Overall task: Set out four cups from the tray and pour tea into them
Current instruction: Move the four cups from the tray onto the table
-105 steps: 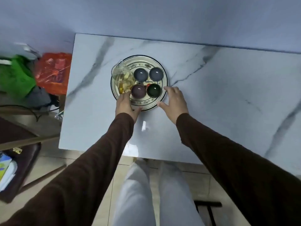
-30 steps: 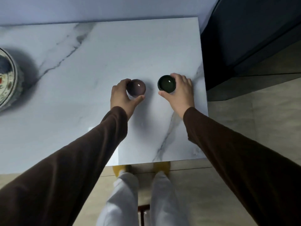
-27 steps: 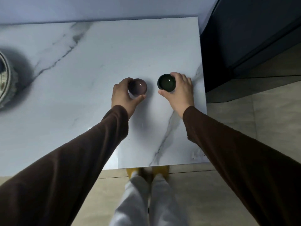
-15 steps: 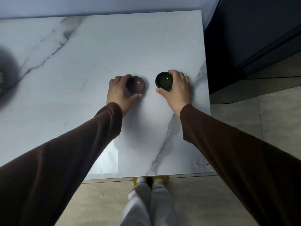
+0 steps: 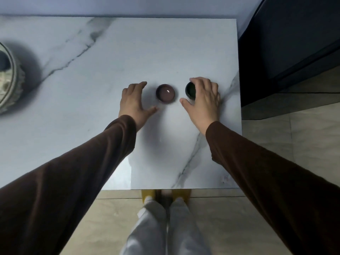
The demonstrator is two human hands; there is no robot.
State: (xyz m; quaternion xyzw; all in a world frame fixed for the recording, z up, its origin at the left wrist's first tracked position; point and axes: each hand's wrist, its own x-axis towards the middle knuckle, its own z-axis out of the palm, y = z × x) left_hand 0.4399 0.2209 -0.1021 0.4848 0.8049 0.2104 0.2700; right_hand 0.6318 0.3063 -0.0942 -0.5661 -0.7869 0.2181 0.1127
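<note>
A brown cup [image 5: 165, 93] stands upright on the white marble table [image 5: 110, 57], towards its right end. My left hand [image 5: 135, 102] is just to the left of it, open, fingers spread, not touching the cup. A dark green cup [image 5: 190, 90] stands to the right of the brown one. My right hand [image 5: 203, 100] curls around the green cup's right side, fingers on its rim. The round patterned tray [image 5: 12, 83] shows only partly at the far left edge, with part of a dark cup [image 5: 3, 60] on it.
The table's right edge [image 5: 238, 107] runs close beside my right hand, with a dark cabinet [image 5: 287, 43] and tiled floor beyond it. The near table edge lies above my legs and yellow slippers [image 5: 165, 195]. A wall borders the far side.
Both cups were carried from the tray to the table's right end and set down. My left hand has let go of the brown cup and drawn back to the left. My right hand stays on the green cup.
</note>
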